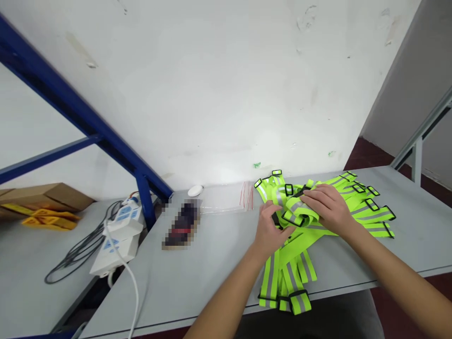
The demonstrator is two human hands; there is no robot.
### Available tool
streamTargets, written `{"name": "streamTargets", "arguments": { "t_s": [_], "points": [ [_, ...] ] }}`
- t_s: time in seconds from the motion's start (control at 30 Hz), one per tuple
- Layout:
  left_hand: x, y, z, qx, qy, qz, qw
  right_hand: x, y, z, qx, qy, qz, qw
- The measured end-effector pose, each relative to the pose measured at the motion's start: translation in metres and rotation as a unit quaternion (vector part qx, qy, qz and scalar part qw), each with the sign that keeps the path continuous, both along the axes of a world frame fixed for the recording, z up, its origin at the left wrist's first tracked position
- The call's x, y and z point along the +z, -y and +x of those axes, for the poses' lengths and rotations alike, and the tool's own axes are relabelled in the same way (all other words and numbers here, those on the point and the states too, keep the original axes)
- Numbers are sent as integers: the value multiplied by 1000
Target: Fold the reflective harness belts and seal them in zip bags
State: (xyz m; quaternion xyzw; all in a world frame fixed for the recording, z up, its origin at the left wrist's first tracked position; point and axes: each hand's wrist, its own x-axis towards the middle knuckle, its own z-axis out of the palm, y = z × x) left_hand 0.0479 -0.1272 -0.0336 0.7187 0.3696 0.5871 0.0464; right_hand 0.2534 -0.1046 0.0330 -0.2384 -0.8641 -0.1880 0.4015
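A pile of neon-yellow reflective straps [339, 228] with silver stripes and black buckles lies on the right half of the grey table. Above its middle, a rolled-up reflective strap [300, 209] is between my two hands. My right hand [328, 207] curls over the roll from the right, fingers closed on its top. From the left, my left hand [270, 230] pinches the roll's near side, thumb below and forefinger above. Several strap ends hang toward the table's front edge. The underside of the roll is hidden by the fingers.
Left of the straps lie a clear plastic bag [222, 197] with red lines, a white round object [195, 190] and a pixelated dark item [181, 226]. Farther left are a blue metal post [144, 197], white power strips [118, 245] with cables, and a cardboard box [52, 195].
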Motion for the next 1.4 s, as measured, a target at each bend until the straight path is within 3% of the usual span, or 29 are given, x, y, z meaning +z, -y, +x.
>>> {"name": "streamTargets", "arguments": {
  "t_s": [0.07,0.17,0.23,0.3,0.37,0.43,0.57,0.7,0.87,0.97,1.03,1.13,1.27,1.4],
  "points": [
    [4,4,5,50,-39,2,998,-7,2,16,-25,-27,9,999],
    [21,9,15,97,-136,-47,985,-22,6,30,-62,-48,-85,993],
    [36,9,22,48,-216,-79,972,-27,9,32,-41,-34,-158,986],
    [48,4,28,-53,-271,-99,956,-28,13,30,9,-8,-192,981],
    [53,-3,34,-151,-290,-116,938,-23,17,29,47,18,-204,978],
    [52,-10,39,-196,-291,-139,926,-15,21,31,44,43,-223,973],
    [43,-20,46,-119,-297,-167,933,-10,27,44,-27,96,-287,953],
    [38,-25,50,-59,-356,-156,920,-23,28,65,-78,83,-313,943],
    [39,-22,44,-11,-414,-160,896,-35,28,102,-144,23,-247,958],
    [43,-13,40,-11,-447,-176,877,-41,32,119,-158,73,-196,965],
    [45,-5,38,-28,-483,-178,857,-44,38,122,-152,137,-201,958],
    [46,6,38,-45,-510,-178,840,-41,52,122,-145,195,-279,929],
    [46,14,44,-33,-501,-146,852,-21,71,127,-118,177,-424,880],
    [43,13,59,-66,-499,-143,852,-6,75,136,-86,152,-486,856]
  ]
}}
